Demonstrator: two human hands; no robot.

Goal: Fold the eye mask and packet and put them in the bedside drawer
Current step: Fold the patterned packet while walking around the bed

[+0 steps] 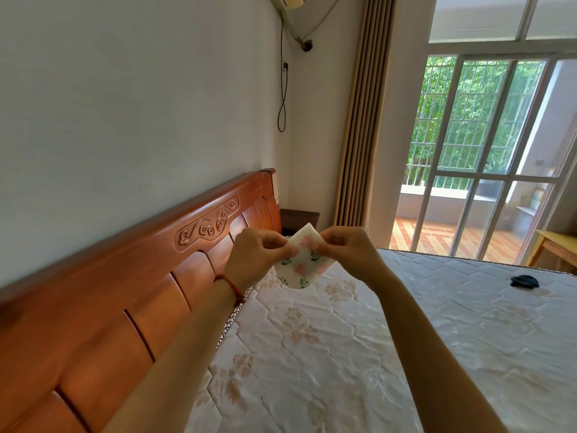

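Both hands hold a small white packet printed with pink flowers and green leaves, lifted above the mattress near the headboard. My left hand pinches its left upper edge, and my right hand pinches the right upper edge. The packet hangs down between them, slightly bent. A dark eye mask lies crumpled on the mattress at the far right, away from both hands. A dark wooden bedside cabinet stands beyond the end of the headboard; its drawer front is hidden from view.
A bare quilted mattress fills the lower right. The carved wooden headboard runs along the left against the wall. A beige curtain and glass balcony doors stand behind. A yellow table corner shows at the right edge.
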